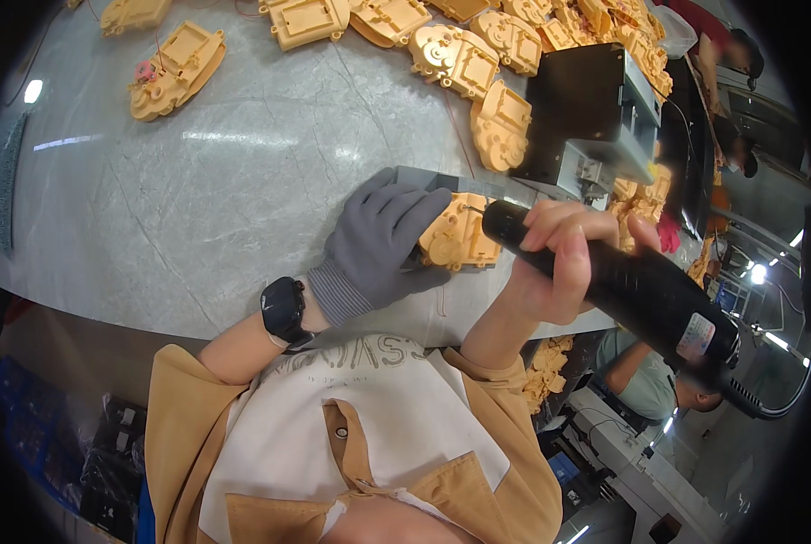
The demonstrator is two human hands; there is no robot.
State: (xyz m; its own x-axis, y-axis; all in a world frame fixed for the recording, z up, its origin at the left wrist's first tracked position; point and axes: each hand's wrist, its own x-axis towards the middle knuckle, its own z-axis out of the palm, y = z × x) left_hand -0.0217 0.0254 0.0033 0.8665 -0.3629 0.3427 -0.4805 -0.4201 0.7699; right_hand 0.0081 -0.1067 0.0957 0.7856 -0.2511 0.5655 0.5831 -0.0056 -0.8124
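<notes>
My left hand (pixel 383 238), in a grey knit glove, is closed over a yellow plastic housing (pixel 464 238) and presses it into a grey block-like fixture (pixel 428 179) on the table. Bare fingers of my right hand (pixel 564 258) wrap round a black electric screwdriver (pixel 645 290), held tilted with its tip toward the left. The thin bit touches or nearly touches the upper part of the housing; whether it sits in a screw is too small to tell. Part of the housing is hidden under the gloved fingers.
Many more yellow housings (pixel 455 59) lie along the far side, one housing (pixel 177 72) apart at far left. A black and grey machine (pixel 587 118) stands right of the fixture. The screwdriver's cable (pixel 791 399) loops at right. Other people sit at benches on the right.
</notes>
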